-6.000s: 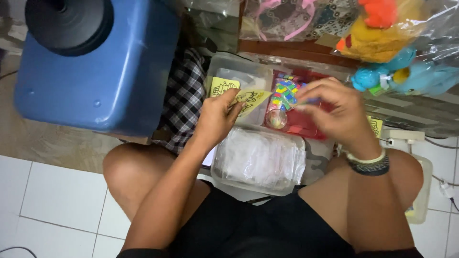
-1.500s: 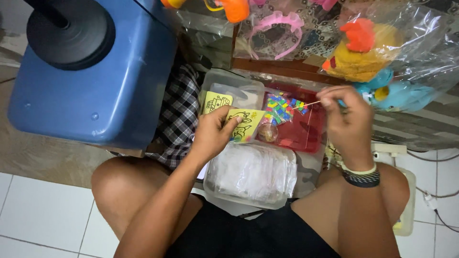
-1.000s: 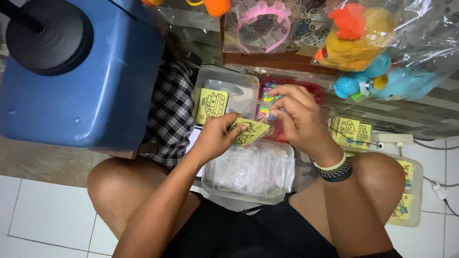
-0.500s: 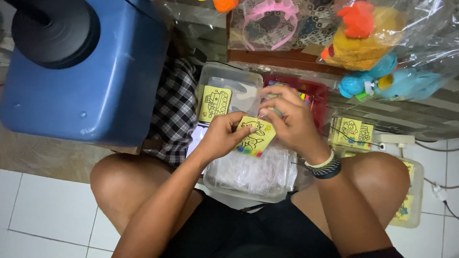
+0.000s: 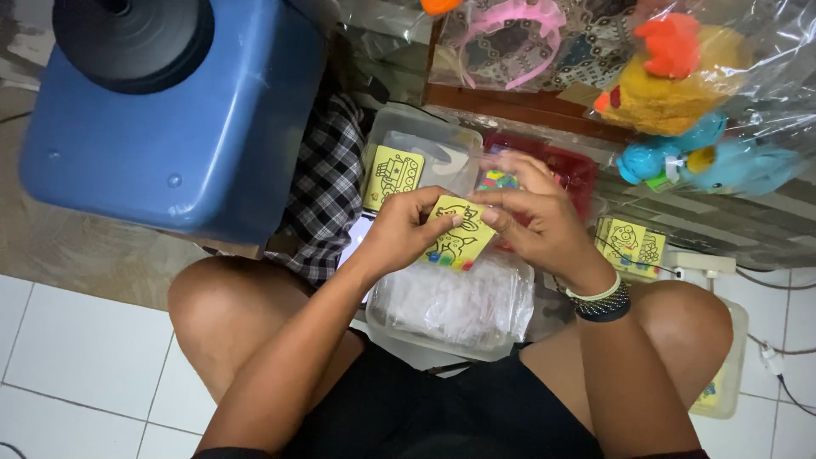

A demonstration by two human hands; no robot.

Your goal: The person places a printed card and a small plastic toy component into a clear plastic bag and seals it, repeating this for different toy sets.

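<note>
A seated person is pinching a small yellow card (image 5: 457,234) between both hands above a clear tub (image 5: 450,306) resting between the knees, the left hand (image 5: 406,228) closing thumb and fingers on the card's left edge while the right hand (image 5: 531,217) is gripping its right side with fingertips, seemingly so the card stays flat and face-up where the eyes can check it. The card (a cartoon outline with a row of coloured dots along its lower edge) is hovering just over the tub, which is holding what look like clear plastic sleeves kept within easy reach. Another yellow card (image 5: 393,176) is lying in a second clear box (image 5: 425,149) just beyond, beside a red tray (image 5: 565,166) of small bright pieces. 2 more cards (image 5: 633,246) are sitting to the right; bagged toys (image 5: 680,93) are hanging above, and a blue stool (image 5: 170,119) is standing to the left.
</note>
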